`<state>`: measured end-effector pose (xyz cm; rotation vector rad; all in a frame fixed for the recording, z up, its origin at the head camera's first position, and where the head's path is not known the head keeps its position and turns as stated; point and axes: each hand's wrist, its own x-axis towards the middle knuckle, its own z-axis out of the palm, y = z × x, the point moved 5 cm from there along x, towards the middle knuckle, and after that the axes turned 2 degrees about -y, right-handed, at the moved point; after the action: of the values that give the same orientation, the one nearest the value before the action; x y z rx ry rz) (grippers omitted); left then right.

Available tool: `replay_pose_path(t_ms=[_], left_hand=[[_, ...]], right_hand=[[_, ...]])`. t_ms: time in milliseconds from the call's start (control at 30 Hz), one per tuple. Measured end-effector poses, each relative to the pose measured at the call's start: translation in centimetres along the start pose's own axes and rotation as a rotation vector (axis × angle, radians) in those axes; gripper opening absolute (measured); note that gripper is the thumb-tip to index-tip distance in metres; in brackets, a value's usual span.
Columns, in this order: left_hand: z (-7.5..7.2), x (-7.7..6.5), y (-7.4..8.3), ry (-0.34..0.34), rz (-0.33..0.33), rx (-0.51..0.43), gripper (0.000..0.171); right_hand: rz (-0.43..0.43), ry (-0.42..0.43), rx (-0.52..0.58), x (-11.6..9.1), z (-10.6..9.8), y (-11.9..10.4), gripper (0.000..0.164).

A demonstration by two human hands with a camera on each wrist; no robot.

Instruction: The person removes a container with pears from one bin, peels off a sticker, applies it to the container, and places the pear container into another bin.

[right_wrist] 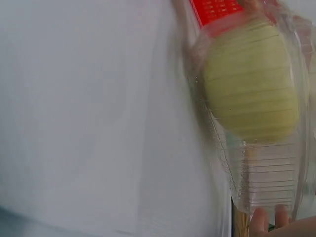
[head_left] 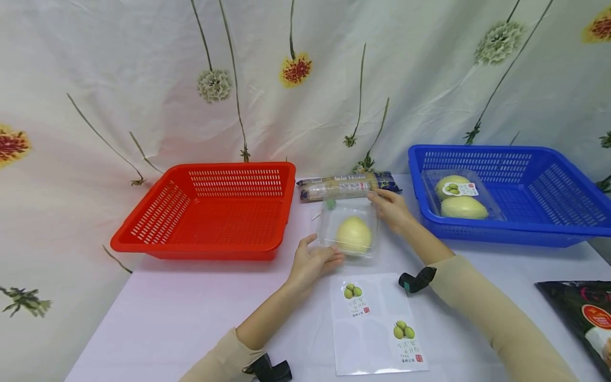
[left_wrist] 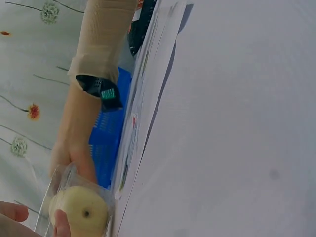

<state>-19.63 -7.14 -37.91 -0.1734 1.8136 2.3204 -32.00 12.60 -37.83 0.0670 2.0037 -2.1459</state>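
Between my hands is a clear plastic box (head_left: 326, 225), tilted, with one pale yellow pear (head_left: 354, 234) visible inside. My left hand (head_left: 312, 261) holds its near left edge; in the left wrist view its fingers (left_wrist: 61, 224) overlap the pear (left_wrist: 81, 210). At the far right corner, my right hand (head_left: 392, 209) pinches the rim, and two of its fingertips (right_wrist: 259, 217) show at the box's end in the right wrist view. Closer to me lies a sheet of stickers (head_left: 372, 329) with two printed fruit labels on it.
A red basket (head_left: 234, 254) stands at the left. The blue basket (head_left: 501, 231) at the right has a labelled clear box (head_left: 491, 209) of two pears. Packets of noodles (head_left: 343, 185) lie behind my hands. A black printed bag (head_left: 573, 307) sits at the right edge.
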Motion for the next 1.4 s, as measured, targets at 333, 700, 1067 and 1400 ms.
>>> replay_pose_path(t_ms=[333, 700, 1067, 1400], left_hand=[[-1.2, 0.9, 1.9, 0.174, 0.138, 0.188, 0.082], [-0.4, 2.9, 3.0, 0.164, 0.200, 0.297, 0.082], [-0.2, 4.4, 1.9, 0.057, 0.162, 0.337, 0.076], [-0.8, 0.2, 2.9, 0.082, 0.441, 0.805, 0.045]], right_hand=[[-0.008, 0.198, 0.040, -4.5, -0.2, 0.2, 0.053], [0.010, 0.209, 0.007, -9.3, -0.6, 0.8, 0.056], [0.027, 0.138, -0.089, -8.9, -1.6, 1.4, 0.059], [0.105, 0.050, 0.101, -10.6, -2.1, 2.5, 0.054]])
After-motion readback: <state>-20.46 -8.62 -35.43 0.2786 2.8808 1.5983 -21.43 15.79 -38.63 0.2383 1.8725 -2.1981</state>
